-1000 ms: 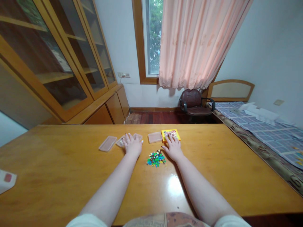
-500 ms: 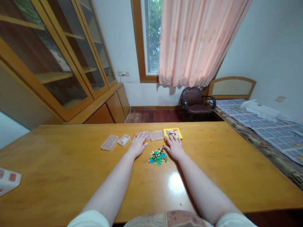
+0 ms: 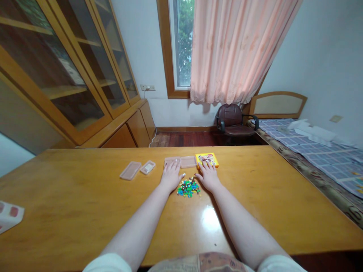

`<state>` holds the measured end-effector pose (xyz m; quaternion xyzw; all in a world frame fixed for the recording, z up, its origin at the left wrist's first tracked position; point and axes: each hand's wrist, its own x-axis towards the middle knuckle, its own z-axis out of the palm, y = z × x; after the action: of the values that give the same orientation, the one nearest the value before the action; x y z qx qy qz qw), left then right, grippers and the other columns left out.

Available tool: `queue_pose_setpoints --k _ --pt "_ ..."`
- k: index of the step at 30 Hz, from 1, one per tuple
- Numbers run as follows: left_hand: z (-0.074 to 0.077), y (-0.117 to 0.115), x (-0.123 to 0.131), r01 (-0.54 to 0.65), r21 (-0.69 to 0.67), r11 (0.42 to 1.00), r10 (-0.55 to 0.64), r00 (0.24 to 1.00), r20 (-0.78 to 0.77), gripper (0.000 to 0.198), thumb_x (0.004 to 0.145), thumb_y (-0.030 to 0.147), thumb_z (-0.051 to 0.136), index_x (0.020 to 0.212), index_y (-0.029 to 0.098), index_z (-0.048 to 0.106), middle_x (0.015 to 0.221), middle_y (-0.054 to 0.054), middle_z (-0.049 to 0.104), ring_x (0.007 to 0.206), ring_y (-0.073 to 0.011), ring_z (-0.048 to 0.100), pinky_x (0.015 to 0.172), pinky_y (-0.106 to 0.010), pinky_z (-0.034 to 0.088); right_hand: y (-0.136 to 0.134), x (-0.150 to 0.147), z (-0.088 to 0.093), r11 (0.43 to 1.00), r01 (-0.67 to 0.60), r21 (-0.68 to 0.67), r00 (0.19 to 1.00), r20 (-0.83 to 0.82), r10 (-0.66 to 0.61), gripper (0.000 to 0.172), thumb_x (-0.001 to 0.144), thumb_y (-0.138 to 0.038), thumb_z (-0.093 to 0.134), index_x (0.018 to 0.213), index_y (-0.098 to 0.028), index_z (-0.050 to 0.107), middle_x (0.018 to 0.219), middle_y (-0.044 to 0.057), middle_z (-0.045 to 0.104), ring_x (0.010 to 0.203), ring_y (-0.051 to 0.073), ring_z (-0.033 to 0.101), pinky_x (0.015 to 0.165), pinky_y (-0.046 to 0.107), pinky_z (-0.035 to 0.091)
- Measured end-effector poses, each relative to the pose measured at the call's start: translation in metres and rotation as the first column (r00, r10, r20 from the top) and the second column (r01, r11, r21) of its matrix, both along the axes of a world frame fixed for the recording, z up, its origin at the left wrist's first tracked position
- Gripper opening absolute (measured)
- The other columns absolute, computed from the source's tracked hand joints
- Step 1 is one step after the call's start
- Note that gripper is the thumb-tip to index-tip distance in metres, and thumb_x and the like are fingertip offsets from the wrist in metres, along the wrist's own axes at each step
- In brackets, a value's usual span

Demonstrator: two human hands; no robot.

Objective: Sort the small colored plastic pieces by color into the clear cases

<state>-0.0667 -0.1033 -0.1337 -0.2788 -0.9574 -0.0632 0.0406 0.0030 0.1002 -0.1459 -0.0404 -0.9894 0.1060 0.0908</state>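
Note:
A small heap of tiny coloured bricks (image 3: 188, 187) lies on the wooden table (image 3: 85, 204) between my hands. My left hand (image 3: 171, 176) rests flat just left of the heap, fingers spread, fingertips on a clear plastic tray (image 3: 171, 161). My right hand (image 3: 209, 176) lies flat just right of the heap, fingers stretched toward a yellow box (image 3: 207, 159) and touching its near edge. A second clear tray (image 3: 188, 162) sits between the first tray and the yellow box.
Two more clear plastic lids or trays (image 3: 130, 170) (image 3: 148, 167) lie to the left. A white and red packet (image 3: 10, 215) sits at the table's left edge. Beyond the table stand a glass-door cabinet (image 3: 70, 75), a chair (image 3: 234, 121) and a bed (image 3: 317, 147).
My left hand has slid right from the left trays to the heap's side, pushing one clear tray up against the other beside the yellow box. My right hand has stayed in place.

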Motion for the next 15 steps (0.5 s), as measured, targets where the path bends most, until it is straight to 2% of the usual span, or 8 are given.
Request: queue_pose_setpoints --k 3,5,6,8,10,12,15 --pt "0.002 -0.007 -0.003 -0.012 0.004 1.000 0.012 1.000 -0.014 0.066 0.090 0.049 0.045 0.148 0.022 0.028 0.156 -0.012 0.022 0.144 -0.0286 0.018 0.116 -0.051 0.013 0.003 -0.001 0.000 1.000 0.011 -0.028 1.000 0.010 -0.011 0.061 0.092 -0.051 0.044 0.144 -0.020 0.039 0.153 0.010 0.029 0.142 0.031 0.020 0.113 0.049 0.012" --pt "0.005 -0.020 -0.007 -0.124 0.015 0.992 0.125 0.990 -0.061 0.066 0.090 0.052 0.045 0.147 0.023 0.031 0.158 -0.012 0.016 0.144 -0.0322 0.013 0.115 -0.055 0.010 0.005 -0.001 -0.002 0.998 0.027 -0.054 1.000 -0.002 -0.027 0.062 0.092 -0.051 0.044 0.144 -0.019 0.038 0.154 0.010 0.029 0.142 0.030 0.021 0.113 0.047 0.014" --pt "0.006 -0.029 -0.009 -0.220 0.016 0.975 0.221 0.972 -0.076 0.067 0.089 0.053 0.045 0.146 0.022 0.033 0.158 -0.013 0.015 0.144 -0.0349 0.012 0.114 -0.056 0.011 0.006 -0.001 -0.004 0.997 0.038 -0.067 0.999 -0.015 -0.039 0.062 0.092 -0.050 0.044 0.145 -0.020 0.036 0.154 0.010 0.029 0.142 0.029 0.021 0.113 0.047 0.014" --pt "0.009 -0.048 -0.015 -0.429 0.005 0.903 0.427 0.899 -0.098 0.068 0.088 0.051 0.045 0.145 0.016 0.035 0.156 -0.019 0.018 0.142 -0.0391 0.015 0.112 -0.059 0.012 0.008 -0.001 -0.006 0.994 0.065 -0.092 0.996 -0.047 -0.069 0.061 0.092 -0.049 0.043 0.145 -0.020 0.035 0.153 0.010 0.029 0.142 0.028 0.020 0.113 0.047 0.014" --pt "0.009 -0.065 -0.021 -0.585 -0.025 0.811 0.582 0.810 -0.072 0.066 0.087 0.048 0.047 0.144 0.016 0.038 0.153 -0.021 0.025 0.138 -0.0423 0.024 0.108 -0.064 0.016 0.009 0.000 -0.008 0.990 0.082 -0.114 0.993 -0.079 -0.091 0.060 0.093 -0.047 0.043 0.145 -0.019 0.035 0.152 0.010 0.031 0.142 0.027 0.022 0.114 0.048 0.014" --pt "0.007 -0.074 -0.026 -0.609 -0.050 0.792 0.607 0.793 -0.038 0.063 0.087 0.044 0.047 0.144 0.017 0.038 0.151 -0.019 0.031 0.135 -0.0412 0.031 0.107 -0.064 0.020 0.010 0.001 -0.010 0.987 0.082 -0.136 0.989 -0.107 -0.097 0.058 0.093 -0.045 0.042 0.144 -0.018 0.036 0.151 0.011 0.034 0.141 0.027 0.024 0.114 0.048 0.015" --pt "0.001 -0.075 -0.030 -0.518 -0.051 0.854 0.519 0.855 -0.005 0.062 0.088 0.041 0.046 0.145 0.018 0.035 0.151 -0.016 0.032 0.137 -0.0368 0.031 0.108 -0.063 0.020 0.013 0.002 -0.013 0.982 0.078 -0.170 0.985 -0.137 -0.102 0.054 0.094 -0.043 0.042 0.141 -0.016 0.042 0.148 0.013 0.038 0.139 0.027 0.029 0.113 0.047 0.017"
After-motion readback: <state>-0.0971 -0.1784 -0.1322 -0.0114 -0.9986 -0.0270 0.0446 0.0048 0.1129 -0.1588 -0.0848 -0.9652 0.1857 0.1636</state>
